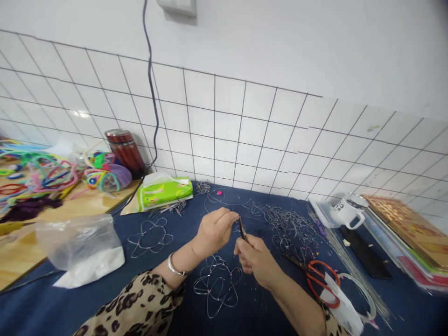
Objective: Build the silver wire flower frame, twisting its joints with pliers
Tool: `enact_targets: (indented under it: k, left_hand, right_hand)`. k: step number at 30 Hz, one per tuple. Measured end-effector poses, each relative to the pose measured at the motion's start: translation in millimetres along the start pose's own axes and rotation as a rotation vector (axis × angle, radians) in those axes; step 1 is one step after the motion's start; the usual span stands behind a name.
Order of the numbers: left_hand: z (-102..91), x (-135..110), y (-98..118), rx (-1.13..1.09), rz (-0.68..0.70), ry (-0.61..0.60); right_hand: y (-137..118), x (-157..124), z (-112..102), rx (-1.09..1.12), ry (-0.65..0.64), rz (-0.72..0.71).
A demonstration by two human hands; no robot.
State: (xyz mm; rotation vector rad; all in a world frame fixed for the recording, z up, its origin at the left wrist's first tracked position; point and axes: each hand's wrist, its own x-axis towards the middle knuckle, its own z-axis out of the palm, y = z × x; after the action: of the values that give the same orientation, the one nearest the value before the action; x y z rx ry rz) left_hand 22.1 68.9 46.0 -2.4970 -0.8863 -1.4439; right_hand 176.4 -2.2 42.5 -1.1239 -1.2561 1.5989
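Observation:
My left hand (214, 229) is closed in a pinch, thumb and forefinger meeting at the tip of a pair of pliers. What it pinches is too small to make out. In my right hand (257, 259) are the pliers (242, 228), their dark narrow jaws pointing up toward the left fingertips. Below the hands lies a flower-shaped wire piece (219, 284) with small pink beads. A second looped wire flower (150, 238) rests left of my left forearm. Tangled wire offcuts (292, 224) spread beyond my right hand on the dark blue cloth (147, 284).
Orange-handled scissors (324, 282) and straight wires (353, 270) lie right, near a white mug (350, 212) and stacked books (409, 228). At left are a green tissue pack (166, 192), a plastic bag (84, 247), a red flask (126, 151) and colourful pipe cleaners (42, 172).

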Motion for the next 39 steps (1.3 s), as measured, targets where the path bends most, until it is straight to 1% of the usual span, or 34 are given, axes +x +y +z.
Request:
enact_targets:
  k: [2, 5, 7, 11, 16, 20, 22, 23, 24, 25, 27, 29, 30, 31, 32, 33, 35, 37, 39]
  left_hand:
    - [-4.1, 5.1, 3.4, -0.06, -0.06, -0.05]
    - [-10.6, 13.0, 6.0, -0.146, -0.145, -0.116]
    - [-14.4, 17.7, 6.4, -0.195, -0.189, -0.15]
    - [-22.3, 25.3, 5.2, -0.26, -0.221, -0.206]
    - [-30.9, 29.0, 0.6, -0.223, -0.136, -0.332]
    - [-30.3, 28.1, -4.8, -0.169, -0.01, -0.412]
    - [-31.9, 28.1, -8.9, -0.164, 0.059, -0.436]
    - [-34.6, 28.7, -11.6, -0.167, 0.084, -0.442]
    - [-38.9, 29.7, -14.6, -0.172, 0.093, -0.416]
    - [-44.6, 31.3, -17.8, -0.171, 0.09, -0.377]
    - [-58.5, 35.7, -23.1, -0.171, 0.049, -0.285]
    - [-70.5, 40.4, -25.5, -0.163, -0.028, -0.214]
    - [-74.1, 42.2, -25.3, -0.171, -0.069, -0.223]
    - [-75.5, 43.4, -24.4, -0.199, -0.113, -0.249]
    - [-74.8, 44.0, -23.2, -0.236, -0.171, -0.299]
    - [-72.0, 43.9, -21.9, -0.271, -0.23, -0.358]
    - [-62.5, 42.3, -20.5, -0.33, -0.337, -0.447]
    - [-51.8, 39.2, -21.0, -0.363, -0.406, -0.515]
    - [-43.3, 35.6, -22.3, -0.382, -0.439, -0.558]
  right_hand:
    - [-2.0, 0.4, -2.3, -0.159, 0.047, -0.049]
    - [-9.2, -0.3, -5.0, -0.411, 0.104, -0.187]
    - [-14.2, -1.3, -6.0, -0.529, 0.123, -0.25]
    - [-18.3, -1.8, -8.6, -0.693, 0.129, -0.232]
    - [-24.5, -2.1, -18.7, -0.9, 0.085, -0.199]
    - [-34.7, -5.5, -30.9, -1.037, -0.009, -0.163]
    - [-33.5, -6.1, -34.1, -1.111, -0.064, -0.155]
    - [-30.5, -5.7, -34.2, -1.157, -0.106, -0.149]
    - [-26.3, -4.9, -33.3, -1.206, -0.166, -0.136]
    - [-21.6, -3.7, -31.8, -1.251, -0.284, -0.111]
    - [-14.1, -1.0, -28.8, -1.25, -0.345, -0.086]
    - [-13.0, 0.7, -28.9, -1.236, -0.36, -0.091]
    - [-15.2, 0.7, -30.4, -1.233, -0.349, -0.096]
    - [-18.7, 0.1, -32.5, -1.231, -0.309, -0.108]
    - [-22.8, -1.0, -35.0, -1.206, -0.204, -0.137]
    - [-26.6, -2.3, -37.4, -1.202, -0.111, -0.176]
    - [-31.1, -4.8, -41.3, -1.208, 0.021, -0.271]
    - [-29.9, -6.3, -44.7, -1.248, 0.089, -0.361]
    - [-24.8, -6.5, -48.6, -1.339, 0.143, -0.445]
